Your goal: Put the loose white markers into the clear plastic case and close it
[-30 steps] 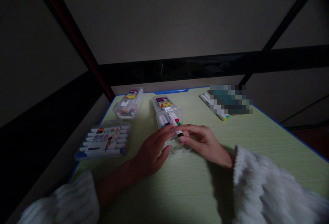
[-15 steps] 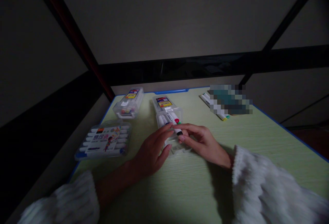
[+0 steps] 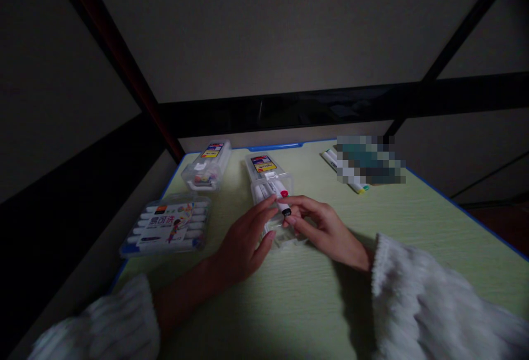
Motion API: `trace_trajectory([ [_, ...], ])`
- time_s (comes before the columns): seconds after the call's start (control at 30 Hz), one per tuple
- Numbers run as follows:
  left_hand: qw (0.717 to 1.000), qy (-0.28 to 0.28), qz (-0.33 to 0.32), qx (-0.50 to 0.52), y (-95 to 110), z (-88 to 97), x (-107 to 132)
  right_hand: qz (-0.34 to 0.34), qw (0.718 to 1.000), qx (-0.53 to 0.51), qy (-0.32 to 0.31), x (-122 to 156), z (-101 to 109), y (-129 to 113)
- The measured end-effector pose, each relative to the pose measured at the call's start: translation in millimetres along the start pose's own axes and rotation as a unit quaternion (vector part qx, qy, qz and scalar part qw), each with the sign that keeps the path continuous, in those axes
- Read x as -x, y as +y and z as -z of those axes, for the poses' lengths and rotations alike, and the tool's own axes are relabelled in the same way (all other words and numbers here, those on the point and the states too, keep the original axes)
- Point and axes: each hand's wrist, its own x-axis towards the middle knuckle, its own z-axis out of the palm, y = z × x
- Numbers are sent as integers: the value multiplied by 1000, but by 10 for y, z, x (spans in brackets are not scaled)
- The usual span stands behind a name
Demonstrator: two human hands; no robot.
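Pinching a black-capped marker, the fingers of the right hand had an open case beneath and beyond them; just beside, the left hand held its fingers parted.

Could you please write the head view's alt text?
The right hand holds a black-ended marker at an open clear case; the left hand is beside it. On the table, two other cases lie left, loose markers right.

I can see a clear box at the far left of the pale green table, a flat pack of pens nearer on that side, and a blurred teal thing far right.
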Motion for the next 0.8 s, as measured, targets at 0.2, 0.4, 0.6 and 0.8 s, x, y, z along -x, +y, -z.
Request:
trace_trajectory([
  [0.2, 1000, -4, 2, -8, 6, 5, -6, 5, 1000, 9, -3, -4, 2, 3],
  [0.4, 1000, -6, 3, -8, -14, -14, 4, -2, 1000, 18, -5, -7, 5, 10],
  [0.6, 1000, 3, 7, -1, -8, -16, 6, -13, 1000, 16, -12, -7, 8, -1],
  [0.8, 1000, 5, 8, 2, -7, -18, 2, -6, 1000, 19, -11, -4, 5, -6],
])
